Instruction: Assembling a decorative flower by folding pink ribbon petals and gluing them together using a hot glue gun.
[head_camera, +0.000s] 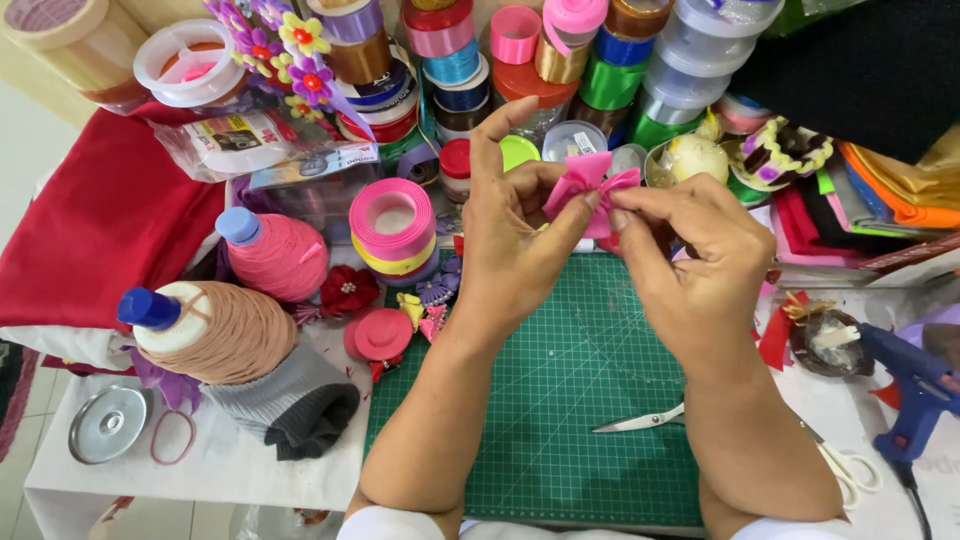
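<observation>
Both hands are up above the green cutting mat with white grid lines (560, 400), and together they hold a small pink folded ribbon bow (590, 185). The left hand (515, 245) pinches the bow from the left with its thumb and fingers, and its pointer finger sticks straight up. The right hand (695, 260) pinches the bow from the right with its fingertips. So each grip is closed on the bow.

The bow is in the air, over the far edge of the mat, in front of a big pile of shiny ribbon rolls (470, 50).

A pair of silver scissors with white handles (700, 425) lies on the mat by the right arm. A blue glue gun (915, 385) rests on the bench at the right. A pink and yellow ribbon roll (392, 232) and two fat spools of thread (230, 310) sit at the left.
</observation>
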